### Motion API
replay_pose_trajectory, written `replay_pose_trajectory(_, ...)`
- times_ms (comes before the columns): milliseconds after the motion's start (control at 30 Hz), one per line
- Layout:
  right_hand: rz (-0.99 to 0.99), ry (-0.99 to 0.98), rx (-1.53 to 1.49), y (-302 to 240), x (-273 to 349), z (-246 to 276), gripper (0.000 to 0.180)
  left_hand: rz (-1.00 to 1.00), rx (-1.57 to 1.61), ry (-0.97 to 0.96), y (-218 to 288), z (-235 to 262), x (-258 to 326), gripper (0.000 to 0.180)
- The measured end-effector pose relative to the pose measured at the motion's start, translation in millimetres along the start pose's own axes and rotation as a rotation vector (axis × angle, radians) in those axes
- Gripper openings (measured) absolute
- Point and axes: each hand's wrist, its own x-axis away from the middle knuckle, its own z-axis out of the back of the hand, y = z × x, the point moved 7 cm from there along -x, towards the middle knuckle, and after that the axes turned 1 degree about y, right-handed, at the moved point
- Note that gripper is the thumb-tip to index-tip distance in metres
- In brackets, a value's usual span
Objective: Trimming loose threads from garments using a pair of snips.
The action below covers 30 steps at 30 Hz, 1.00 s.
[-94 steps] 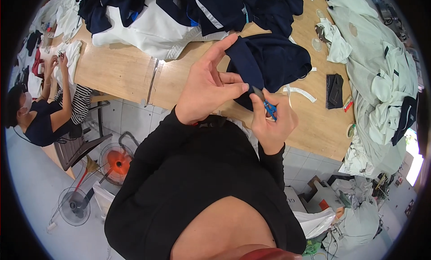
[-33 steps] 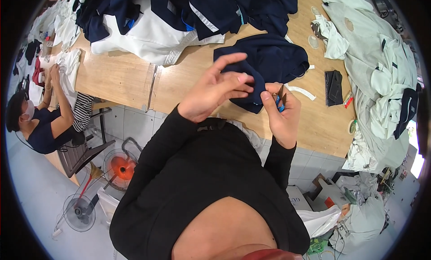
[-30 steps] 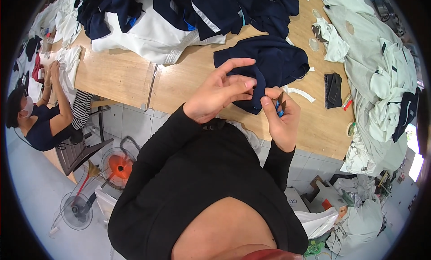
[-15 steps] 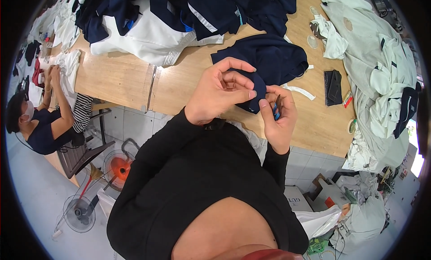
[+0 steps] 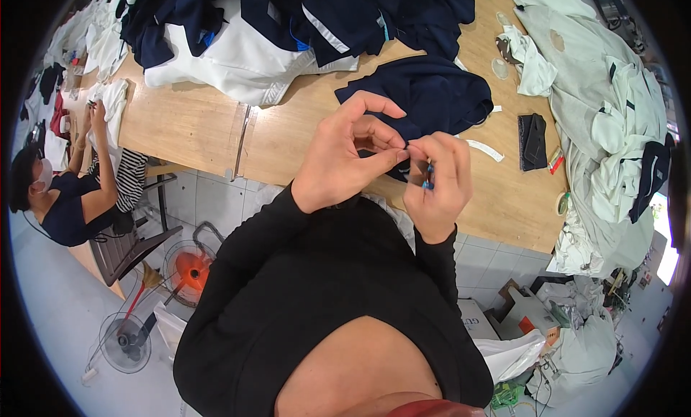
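Observation:
A navy garment [image 5: 450, 93] lies bunched on the wooden table in front of me. My left hand [image 5: 345, 154] pinches an edge of it between thumb and fingers, the other fingers curled round. Close against those fingertips is my right hand [image 5: 440, 183], its thumb and forefinger brought together. Small thread snips with blue parts [image 5: 430, 176] sit within the right hand, mostly hidden by its fingers. What lies right between the meeting fingertips is too small to make out.
Navy and white garments [image 5: 216, 64] are heaped at the table's far side. Pale garments [image 5: 604, 129] pile along the right edge, near a dark pouch [image 5: 533, 142] and a tape roll [image 5: 563, 202]. A co-worker [image 5: 75, 194] sits at left, beyond an orange fan [image 5: 191, 271].
My right hand has turned and closed in on the left fingertips, and the snips are now more hidden. My left hand stays nearly in place. The co-worker's hands have lifted slightly.

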Motion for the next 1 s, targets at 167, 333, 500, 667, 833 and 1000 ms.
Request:
replay_pose_trajectory(167, -0.382, 0.137, -0.206, 28.1, 7.0, 26.0, 0.009, 0.039, 0.087, 0.004, -3.9, 5.8, 1.8, 0.052)
replay_pose_trajectory(333, -0.404, 0.035, -0.210, 14.1, 28.1, 19.7, 0.015, 0.049, 0.085, 0.031, -5.3, 6.9, -1.7, 0.049)
replay_pose_trajectory(500, -0.254, -0.047, -0.195, 5.4, 29.2, -3.6, 0.033, 0.034, 0.135, 0.062, -5.7, 7.7, -0.3, 0.051)
replay_pose_trajectory(667, -0.220, -0.005, -0.030, 6.5, 26.2, -5.3, 0.036, 0.022, 0.113, 0.060, 0.3, 10.4, 2.3, 0.050)
replay_pose_trajectory(833, -0.261, -0.030, -0.016, 8.9, 20.3, -2.7, 0.032, 0.011, 0.089, 0.035, 3.0, 10.6, 2.7, 0.050)
replay_pose_trajectory(1000, -0.218, -0.012, -0.013, 9.8, 18.3, -1.3, 0.030, 0.011, 0.085, 0.004, 4.5, 9.3, 0.3, 0.050)
